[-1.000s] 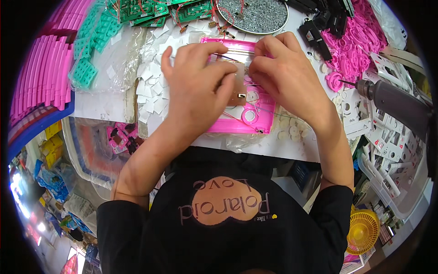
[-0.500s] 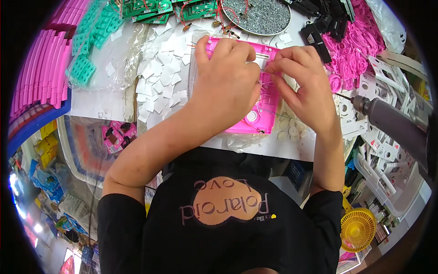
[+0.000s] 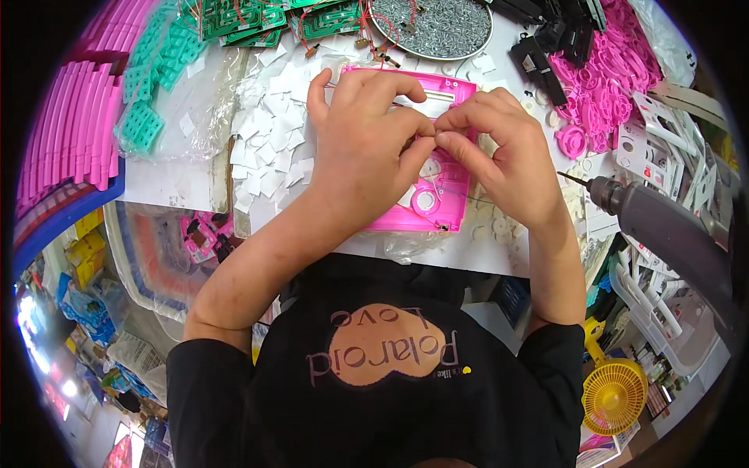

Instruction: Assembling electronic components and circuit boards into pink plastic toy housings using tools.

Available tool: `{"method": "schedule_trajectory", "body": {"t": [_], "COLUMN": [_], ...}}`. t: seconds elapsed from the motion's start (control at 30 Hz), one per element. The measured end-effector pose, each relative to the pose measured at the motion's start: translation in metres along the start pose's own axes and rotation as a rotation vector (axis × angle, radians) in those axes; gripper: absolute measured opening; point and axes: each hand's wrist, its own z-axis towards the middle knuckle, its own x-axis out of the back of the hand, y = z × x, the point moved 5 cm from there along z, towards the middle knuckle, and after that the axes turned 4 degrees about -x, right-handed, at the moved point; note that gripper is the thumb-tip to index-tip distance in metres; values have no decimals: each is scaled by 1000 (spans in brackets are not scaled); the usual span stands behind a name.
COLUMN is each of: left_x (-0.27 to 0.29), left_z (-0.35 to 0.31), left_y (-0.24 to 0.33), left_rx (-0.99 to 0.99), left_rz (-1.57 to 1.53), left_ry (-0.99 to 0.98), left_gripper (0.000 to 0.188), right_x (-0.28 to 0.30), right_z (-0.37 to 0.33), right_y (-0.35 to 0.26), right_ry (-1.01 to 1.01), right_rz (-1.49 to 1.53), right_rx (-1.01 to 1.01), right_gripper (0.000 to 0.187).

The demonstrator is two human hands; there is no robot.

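Note:
A shallow pink plastic casing (image 3: 455, 199) lies before me on the white table, over some clear plastic wrap. My left hand (image 3: 363, 144) is above its left side, thumb and forefinger pinched and the other fingers loosely bent. From the right, my right hand (image 3: 503, 152) pinches too, its fingertips meeting those of the left over the casing. Whatever sits between the fingertips is too small or hidden to make out. Inside the casing, near its lower end, are a round pink ring (image 3: 425, 201) and a thin wire, partly covered by my hands.
White paper squares (image 3: 269, 144) lie left of the casing. Beyond it are green circuit boards (image 3: 242, 22) with red wires and a dish of screws (image 3: 441, 35). Pink rings (image 3: 601, 93) and black parts (image 3: 538, 70) pile up right; an electric screwdriver (image 3: 655, 214) juts in there.
My hands have drawn together, and the fingertips now meet over the casing's middle. The left fingers have spread somewhat. The whole view has shifted slightly.

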Motion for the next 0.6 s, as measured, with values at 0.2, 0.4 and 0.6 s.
{"method": "schedule_trajectory", "body": {"t": [0.2,0.4,0.6], "left_x": [6,31,39], "left_z": [-7,-18,-24], "left_y": [5,-3,-13], "left_rx": [48,84,96], "left_rz": [63,22,-3], "left_ry": [-9,26,52], "left_gripper": [16,28,25], "right_x": [-8,-11,-16], "right_z": [6,7,7], "right_y": [-2,-8,-12], "right_ry": [-26,-8,26], "right_rz": [-165,-251,-285], "right_rx": [20,52,51], "right_gripper": [8,9,8]}}
